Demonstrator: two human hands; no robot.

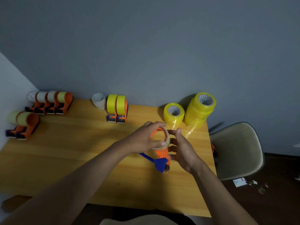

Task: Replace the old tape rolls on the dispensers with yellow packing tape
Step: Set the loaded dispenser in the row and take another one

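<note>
I see the wooden table (68,159) filling the lower half of the view, set against a grey wall (146,46). A beige chair (238,150) stands at its right edge. On the table's far right, a tall stack of yellow packing tape rolls (200,110) stands beside a shorter stack (173,115), the two just apart. At far left sit four orange dispensers (52,103) in a row with pale old rolls, and nearer me two more dispensers (22,125), also with pale rolls. Mid-table by the wall, a pair of dispensers (116,108) carries yellow tape; a bare cardboard core (99,101) lies touching their left side.

Both hands work at centre right, above the table. The left hand (142,138) curls round the orange-and-blue dispenser (160,153), thumb on the old tape roll (167,138) seated in it. The right hand (183,150) grips the roll's other side, fingers curled behind it.

A small card (239,182) lies on the dark floor; its print is too small to read. No other writing is legible.
</note>
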